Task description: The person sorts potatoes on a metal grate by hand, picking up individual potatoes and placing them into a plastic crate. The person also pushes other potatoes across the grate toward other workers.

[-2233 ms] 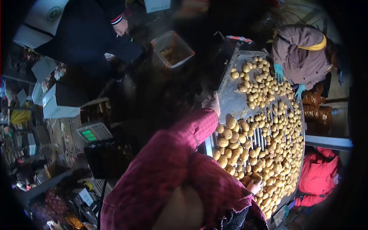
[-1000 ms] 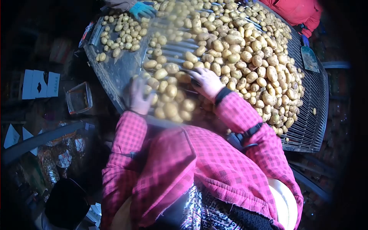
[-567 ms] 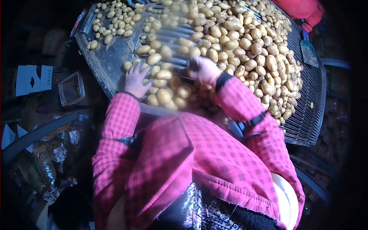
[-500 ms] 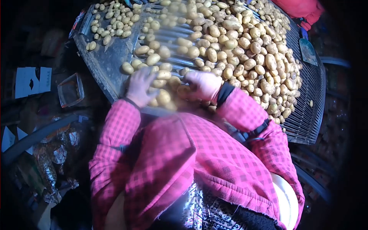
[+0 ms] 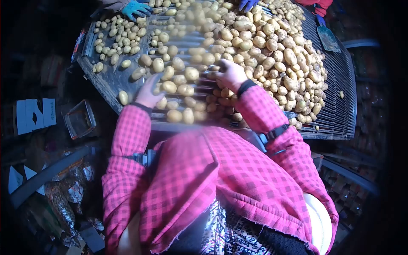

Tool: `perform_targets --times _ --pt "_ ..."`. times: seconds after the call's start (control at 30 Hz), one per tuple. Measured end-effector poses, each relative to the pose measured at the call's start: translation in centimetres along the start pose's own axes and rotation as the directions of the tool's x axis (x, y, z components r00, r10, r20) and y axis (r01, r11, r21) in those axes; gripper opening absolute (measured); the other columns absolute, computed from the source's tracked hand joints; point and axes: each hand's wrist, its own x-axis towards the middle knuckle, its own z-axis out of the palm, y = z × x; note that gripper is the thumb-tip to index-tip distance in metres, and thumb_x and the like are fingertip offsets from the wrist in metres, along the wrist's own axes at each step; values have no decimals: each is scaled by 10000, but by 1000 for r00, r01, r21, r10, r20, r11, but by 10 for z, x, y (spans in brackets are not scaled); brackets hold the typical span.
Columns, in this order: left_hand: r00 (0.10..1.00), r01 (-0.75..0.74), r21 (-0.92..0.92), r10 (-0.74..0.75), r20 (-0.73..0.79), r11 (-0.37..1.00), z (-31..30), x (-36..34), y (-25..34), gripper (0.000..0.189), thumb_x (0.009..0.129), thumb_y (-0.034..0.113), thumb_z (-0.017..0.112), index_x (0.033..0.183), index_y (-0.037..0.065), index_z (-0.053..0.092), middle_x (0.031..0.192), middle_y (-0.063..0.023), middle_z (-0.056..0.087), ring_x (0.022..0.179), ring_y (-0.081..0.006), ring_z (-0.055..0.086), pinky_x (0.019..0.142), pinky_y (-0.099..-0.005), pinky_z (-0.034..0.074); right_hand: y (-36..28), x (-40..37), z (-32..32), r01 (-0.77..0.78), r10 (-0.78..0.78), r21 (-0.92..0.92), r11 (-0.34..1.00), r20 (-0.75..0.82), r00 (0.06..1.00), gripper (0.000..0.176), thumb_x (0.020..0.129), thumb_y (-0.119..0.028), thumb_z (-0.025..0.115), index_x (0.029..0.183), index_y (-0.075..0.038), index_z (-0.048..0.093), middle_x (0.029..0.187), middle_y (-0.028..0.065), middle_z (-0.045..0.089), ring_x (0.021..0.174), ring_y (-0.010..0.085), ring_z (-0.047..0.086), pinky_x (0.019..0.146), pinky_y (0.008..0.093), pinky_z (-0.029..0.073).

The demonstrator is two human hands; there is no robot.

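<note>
My left hand [image 5: 148,92] is at the left part of a slatted sorting table [image 5: 344,106], its fingers stretched out and thumb apart. Several pale potatoes [image 5: 169,87] lie right beside its fingertips and thumb. To the right, my right hand [image 5: 231,75] is over the slats at the near left edge of a big potato heap [image 5: 280,63]. Its fingers are slightly bent and point left, with no potato visibly gripped. Between the two hands, loose potatoes [image 5: 185,90] are spread across the slats.
Smaller potatoes [image 5: 123,36] lie on a metal plate at the upper left. A co-worker's blue-gloved hand [image 5: 136,8] is beside them, another gloved hand [image 5: 247,4] at the top. A green scoop [image 5: 328,39] rests at the right. A clear plastic tub [image 5: 79,119] stands left of the table.
My right hand has moved up and right, and my left hand slightly left and down. The potatoes between them have shifted and spread. Co-workers' gloved hands show more at the top.
</note>
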Motion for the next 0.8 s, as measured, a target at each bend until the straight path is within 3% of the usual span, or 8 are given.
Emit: perform_targets --times 0.07,0.3,0.43,0.57,0.67,0.7,0.77,0.8 --pt "979 75 -544 -165 -119 836 -10 -14 -17 582 807 -42 624 1364 15 464 1314 -120 552 1194 -213 550 994 -301 445 14 -12 -11 -106 77 306 946 104 992 289 840 -254 665 1024 -32 652 871 99 677 724 174 641 638 339 525" --pt "843 186 -123 -222 -490 975 -30 -29 -77 488 797 -35 613 1279 18 554 1180 -132 633 1058 -212 616 947 -296 461 70 -41 8 -185 126 624 759 138 982 193 872 -115 684 1041 -40 630 873 -24 610 767 61 538 683 219 460" --pt "954 -201 355 264 -139 913 -3 -10 -10 461 735 55 675 1191 59 608 1186 -130 621 1120 -295 569 1006 -390 419 66 -47 19 -175 187 528 831 31 982 305 833 -209 679 1075 -30 633 826 67 665 693 119 610 591 267 489" --pt "964 -251 715 101 246 652 27 13 31 490 698 178 711 1174 186 595 1244 -128 573 1120 -305 543 966 -438 421 61 -44 25 -166 173 513 842 35 984 309 838 -231 672 1070 -30 636 820 58 665 672 123 601 579 275 483" --pt "986 -165 428 142 85 889 23 24 14 477 735 203 720 1192 172 585 1128 -125 619 1032 -261 600 839 -416 477 55 -47 11 -259 216 579 773 144 966 248 874 -193 665 1059 -30 642 857 17 640 742 105 581 650 255 480" --pt "985 -110 1 109 -132 994 31 27 -7 414 815 311 695 1182 151 588 1036 -84 654 928 -212 639 730 -355 496 53 -50 6 -311 240 601 737 198 950 217 889 -169 664 1054 -29 645 878 -3 628 779 95 571 686 243 479" --pt "856 504 -605 -446 260 616 -5 32 45 450 888 420 618 1231 131 575 1066 -71 668 904 -196 644 713 -309 497 98 -50 31 -74 18 741 667 84 996 231 935 -209 603 1087 -36 618 998 45 631 874 146 603 740 296 520" --pt "854 511 -681 -399 334 524 -11 27 50 487 946 472 506 1278 119 546 1122 -80 658 878 -195 648 717 -311 512 124 -47 45 66 -99 676 734 11 995 231 954 -217 573 1099 -39 606 1039 69 631 908 163 615 764 323 538"
